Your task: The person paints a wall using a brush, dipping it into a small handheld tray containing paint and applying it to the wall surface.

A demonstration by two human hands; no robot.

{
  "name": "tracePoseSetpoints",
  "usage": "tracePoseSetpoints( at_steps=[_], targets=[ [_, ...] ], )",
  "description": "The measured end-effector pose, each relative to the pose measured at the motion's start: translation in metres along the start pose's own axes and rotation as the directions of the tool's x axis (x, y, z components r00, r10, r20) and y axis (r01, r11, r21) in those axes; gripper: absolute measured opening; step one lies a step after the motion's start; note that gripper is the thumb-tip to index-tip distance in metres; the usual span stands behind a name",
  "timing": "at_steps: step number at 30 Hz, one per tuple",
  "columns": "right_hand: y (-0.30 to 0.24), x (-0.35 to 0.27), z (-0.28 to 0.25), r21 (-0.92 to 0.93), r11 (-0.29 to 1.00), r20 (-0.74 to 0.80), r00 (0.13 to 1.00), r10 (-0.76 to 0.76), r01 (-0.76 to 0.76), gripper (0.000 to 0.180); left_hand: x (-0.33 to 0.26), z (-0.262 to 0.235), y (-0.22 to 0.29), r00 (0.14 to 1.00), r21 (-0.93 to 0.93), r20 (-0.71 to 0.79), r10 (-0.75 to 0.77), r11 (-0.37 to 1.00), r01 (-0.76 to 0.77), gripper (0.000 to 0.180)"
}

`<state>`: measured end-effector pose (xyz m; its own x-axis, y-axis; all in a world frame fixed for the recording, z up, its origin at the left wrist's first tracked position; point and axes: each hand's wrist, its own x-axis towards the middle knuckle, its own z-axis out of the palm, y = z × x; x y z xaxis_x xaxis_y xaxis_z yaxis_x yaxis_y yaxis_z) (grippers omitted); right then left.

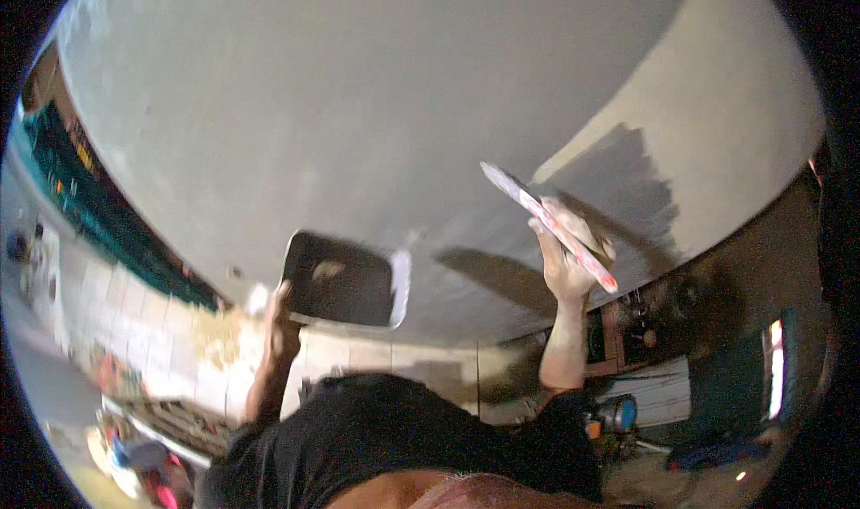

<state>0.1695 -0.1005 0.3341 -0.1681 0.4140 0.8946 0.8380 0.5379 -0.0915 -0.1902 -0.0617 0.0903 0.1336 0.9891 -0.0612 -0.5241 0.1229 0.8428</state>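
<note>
My left hand (279, 321) grips the left side of a dark rectangular tub (340, 280). Its rim is smeared pale, and a light lump lies inside it. My right hand (566, 258) is closed around a long, narrow plastering trowel (546, 218), seen nearly edge-on, with pale and reddish smears along it. The trowel slants up to the left in front of a broad plastered surface (358, 106). Whether its blade touches that surface, I cannot tell. Darker grey coating covers most of the surface, and a lighter patch (726, 115) shows at the right.
Pale splatter (219, 334) marks the tiled floor (134, 307) at the left. A dark green strip (107, 204) runs along the surface's left edge. Blurred coloured items (143, 464) sit at the lower left. At the lower right is a round blue-faced object (618, 413).
</note>
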Motion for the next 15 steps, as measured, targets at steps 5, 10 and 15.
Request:
tracePoseSetpoints(
  at_steps=[5, 10, 15],
  targets=[
    [-0.021, -0.084, 0.022, 0.382, 0.897, -0.023, 0.968, 0.249, -0.222, 0.020, -0.010, 0.041, -0.011, 0.992, 0.009, 0.004, -0.128, 0.992, 0.128, 0.060],
    [-0.054, -0.083, 0.069, 0.320, 0.839, 0.368, 0.874, 0.317, -0.439, 0.019, 0.012, 0.042, 0.003, 0.977, 0.076, 0.103, -0.189, 0.980, 0.181, 0.063],
    [-0.045, -0.133, 0.099, 0.261, 0.783, 0.369, 0.808, 0.459, -0.564, 0.012, 0.005, 0.060, -0.014, 0.974, 0.069, 0.068, -0.215, 0.975, 0.211, 0.058]
  ],
)
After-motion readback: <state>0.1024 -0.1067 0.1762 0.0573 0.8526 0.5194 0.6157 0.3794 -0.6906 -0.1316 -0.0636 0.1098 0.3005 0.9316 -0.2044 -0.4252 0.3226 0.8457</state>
